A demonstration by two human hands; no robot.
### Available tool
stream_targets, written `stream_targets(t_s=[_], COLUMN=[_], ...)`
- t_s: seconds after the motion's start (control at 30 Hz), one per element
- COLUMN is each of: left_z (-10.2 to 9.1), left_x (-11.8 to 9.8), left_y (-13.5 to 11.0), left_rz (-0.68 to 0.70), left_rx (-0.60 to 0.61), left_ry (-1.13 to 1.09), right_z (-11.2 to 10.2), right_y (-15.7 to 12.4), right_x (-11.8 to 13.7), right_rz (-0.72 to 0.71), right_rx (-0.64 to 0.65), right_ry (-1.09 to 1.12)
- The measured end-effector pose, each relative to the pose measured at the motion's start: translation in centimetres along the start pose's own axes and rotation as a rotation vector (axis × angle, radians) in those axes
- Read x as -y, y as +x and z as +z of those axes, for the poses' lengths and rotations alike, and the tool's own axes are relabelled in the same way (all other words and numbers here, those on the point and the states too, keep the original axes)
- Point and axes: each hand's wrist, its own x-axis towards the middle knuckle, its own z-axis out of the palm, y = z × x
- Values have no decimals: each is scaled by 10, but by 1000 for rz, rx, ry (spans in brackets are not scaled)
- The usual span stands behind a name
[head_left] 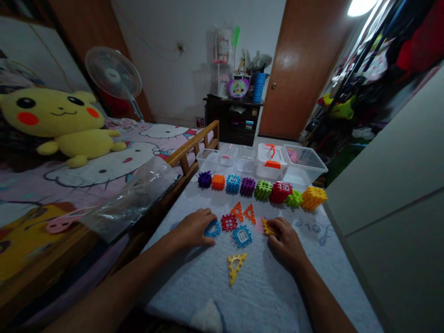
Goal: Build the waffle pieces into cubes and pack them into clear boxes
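Note:
My left hand [198, 227] is closed on a blue toothed building piece [213, 228] at the left of a small group. In my right hand [282, 233] is a yellow toothed building piece [267, 227], partly covered by the fingers. Between the hands lie a red square window piece [229, 223] and a blue square window piece [242, 236], close together. Two orange triangular pieces [249, 213] rest just behind them. Nearer to me, a yellow triangular piece [236, 267] lies flat on the cloth.
Stacks of pieces sorted by colour, among them a purple stack [247, 186] and a yellow stack [314, 198], line the table's far side. Behind them stand clear plastic boxes [305, 164] and a lidded box [271, 159]. A wooden bed rail [187, 155] borders the left.

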Motion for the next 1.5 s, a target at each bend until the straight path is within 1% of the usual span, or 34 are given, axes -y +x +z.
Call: stream_targets(t_s=[0.13, 0.27, 0.37, 0.47, 0.53, 0.6, 0.7, 0.83, 0.9, 1.0, 1.1, 1.2, 1.33, 1.5], left_z=[6, 0, -3, 3, 12, 22, 33, 36, 34, 31, 30, 29, 28, 32], left_x=[-4, -3, -2, 0, 0, 1, 2, -4, -13, -35, -57, -73, -85, -91], left_y=[-4, -5, -4, -1, 1, 2, 4, 3, 3, 3, 8, 16, 24, 30], left_rz=[-15, -47, -40, 6, 23, 12, -19, -35, -4, 61, 99, 114, 64, 25], left_rx=[-72, -83, -88, -74, -86, -111, -185, -359, -393, -374, -301, -229, -201, -174], left_ry=[-26, -119, -248, -353, -322, -234, -102, 7, -9, -79, -94, -65, 10, 72], right_z=[0, 0, 0, 1, 3, 4, 5, 2, 0, -1, 0, 1, 1, 1], right_y=[0, 0, 0, -1, -1, -1, -4, -7, -7, -6, -4, -4, -3, -3], right_x=[2, 2, 2, 2, 2, 1, -1, -6, -7, -8, -10, -14, -19, -22], right_rz=[10, 10, 8, 1, -17, -34, -12, 67, 66, 23, 6, 13, 5, 30], right_rx=[1, 3, 8, -5, -10, -30, -90, -115, -114, -126, -139, -137, -133, -122], right_ry=[4, 1, -5, -14, -42, -101, -234, -366, -364, -302, -241, -207, -197, -221])
